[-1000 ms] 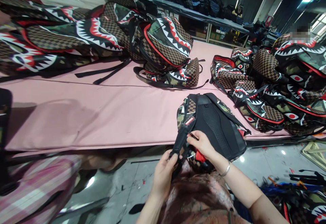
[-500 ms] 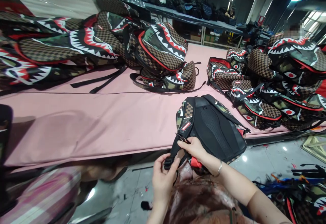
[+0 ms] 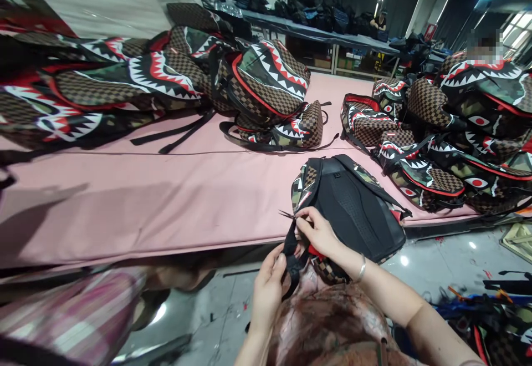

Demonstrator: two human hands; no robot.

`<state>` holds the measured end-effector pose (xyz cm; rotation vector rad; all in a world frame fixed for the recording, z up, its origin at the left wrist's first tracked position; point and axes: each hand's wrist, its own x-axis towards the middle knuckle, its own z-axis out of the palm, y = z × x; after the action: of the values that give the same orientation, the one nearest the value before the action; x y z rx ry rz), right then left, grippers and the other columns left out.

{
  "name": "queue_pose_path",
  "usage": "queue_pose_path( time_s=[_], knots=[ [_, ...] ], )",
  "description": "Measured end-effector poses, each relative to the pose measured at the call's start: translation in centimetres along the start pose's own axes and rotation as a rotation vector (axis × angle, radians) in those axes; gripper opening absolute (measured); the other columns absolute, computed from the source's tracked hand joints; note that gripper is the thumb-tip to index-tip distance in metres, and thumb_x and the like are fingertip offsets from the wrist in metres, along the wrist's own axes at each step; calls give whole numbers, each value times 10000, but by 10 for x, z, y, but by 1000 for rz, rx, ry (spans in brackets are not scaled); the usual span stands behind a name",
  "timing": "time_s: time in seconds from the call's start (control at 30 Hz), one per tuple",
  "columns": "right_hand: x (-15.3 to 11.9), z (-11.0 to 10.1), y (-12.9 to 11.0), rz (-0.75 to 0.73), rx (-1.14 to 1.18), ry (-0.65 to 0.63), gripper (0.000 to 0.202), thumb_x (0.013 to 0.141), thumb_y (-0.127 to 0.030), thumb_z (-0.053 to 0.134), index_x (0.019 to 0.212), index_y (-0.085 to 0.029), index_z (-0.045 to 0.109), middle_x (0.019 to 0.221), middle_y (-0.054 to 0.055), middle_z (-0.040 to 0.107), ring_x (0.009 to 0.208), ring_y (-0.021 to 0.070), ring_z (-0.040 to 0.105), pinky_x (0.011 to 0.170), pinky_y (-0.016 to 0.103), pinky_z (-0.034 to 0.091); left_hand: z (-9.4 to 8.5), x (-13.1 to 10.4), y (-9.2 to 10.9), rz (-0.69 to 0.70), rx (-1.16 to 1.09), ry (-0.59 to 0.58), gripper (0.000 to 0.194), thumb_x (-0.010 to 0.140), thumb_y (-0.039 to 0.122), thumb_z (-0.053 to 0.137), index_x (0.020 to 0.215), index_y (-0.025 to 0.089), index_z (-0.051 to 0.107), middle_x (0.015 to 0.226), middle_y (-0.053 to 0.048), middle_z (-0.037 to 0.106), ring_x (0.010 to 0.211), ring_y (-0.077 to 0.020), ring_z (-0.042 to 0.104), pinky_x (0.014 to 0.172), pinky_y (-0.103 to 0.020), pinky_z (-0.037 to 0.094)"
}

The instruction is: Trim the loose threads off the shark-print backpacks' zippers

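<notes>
Snips [image 3: 286, 214] pinched in the right hand [image 3: 319, 233], thin tips now poking out left over the pink tabletop [image 3: 137, 205]; half a second ago, right above the black strap [image 3: 290, 238]. Same strap squeezed between left hand [image 3: 268, 283] thumb and fingers. Backpack [image 3: 347, 205] basically unmoved, back panel up, at the table's near edge. Shark-mouth bags [image 3: 266, 80] heaped beyond and off to the right, shiny tiled floor [image 3: 224, 305] below, dark bags [image 3: 332, 18] piled on a far table.
</notes>
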<state>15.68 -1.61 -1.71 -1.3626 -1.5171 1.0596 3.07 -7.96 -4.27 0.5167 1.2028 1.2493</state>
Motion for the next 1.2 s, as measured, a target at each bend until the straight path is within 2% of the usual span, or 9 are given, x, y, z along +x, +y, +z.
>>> queue_pose_path(
  time_s=[0.07, 0.17, 0.3, 0.43, 0.63, 0.83, 1.0, 1.2],
  knots=[
    [-5, -15, 2, -119, -67, 95, 155, 847, -275, 492, 961, -212, 576, 902, -5, 603, 826, 132, 559, 748, 239, 420, 9, 2, 6, -19, -174, -88, 446, 634, 354, 716, 1014, 133, 634, 925, -101, 698, 912, -236, 635, 778, -312, 509],
    [-15, -35, 16, -254, -216, 197, 136, 830, -233, 502, 918, -184, 593, 887, 33, 595, 827, 154, 549, 747, 263, 421, 19, 4, 13, -111, -376, -183, 370, 680, 275, 681, 1007, 104, 644, 974, -138, 693, 993, -251, 613, 891, -351, 474],
    [-30, -50, 33, -478, -379, 150, 149, 862, -231, 469, 919, -166, 591, 850, 60, 598, 815, 179, 539, 741, 311, 423, 26, 5, 12, -157, -479, -200, 265, 714, 168, 631, 966, 96, 668, 1003, -127, 690, 1005, -228, 610, 937, -327, 455],
    [-36, -50, 32, -596, -436, 132, 178, 895, -253, 448, 966, -158, 581, 847, 71, 595, 815, 184, 536, 731, 323, 431, 26, 5, 7, -123, -476, -193, 262, 690, 136, 640, 949, 120, 679, 1007, -96, 691, 1010, -209, 603, 938, -303, 455],
    [-33, -43, 24, -606, -527, 106, 205, 918, -251, 409, 946, -161, 591, 850, 75, 600, 807, 184, 533, 728, 322, 421, 29, 0, 4, -106, -461, -198, 246, 661, 166, 672, 904, 139, 692, 926, -87, 709, 993, -247, 608, 926, -354, 467],
    [-38, -46, 23, -562, -499, 158, 183, 906, -238, 429, 910, -164, 595, 823, 66, 595, 788, 183, 532, 717, 322, 417, 31, -2, 4, -97, -446, -192, 247, 687, 184, 657, 929, 137, 680, 995, -88, 693, 1025, -238, 591, 938, -340, 455],
    [-35, -44, 25, -624, -508, 78, 192, 915, -262, 435, 988, -164, 583, 863, 75, 600, 826, 184, 532, 747, 326, 429, 33, -5, 3, -115, -442, -210, 237, 693, 171, 648, 927, 149, 677, 1005, -74, 688, 1047, -228, 577, 931, -326, 457],
    [-34, -38, 26, -603, -571, 55, 195, 913, -268, 436, 937, -168, 600, 848, 75, 608, 796, 187, 521, 713, 315, 419, 32, -6, 1, -127, -417, -203, 252, 689, 209, 657, 934, 155, 675, 993, -83, 692, 1018, -244, 595, 902, -349, 477]
  ],
)
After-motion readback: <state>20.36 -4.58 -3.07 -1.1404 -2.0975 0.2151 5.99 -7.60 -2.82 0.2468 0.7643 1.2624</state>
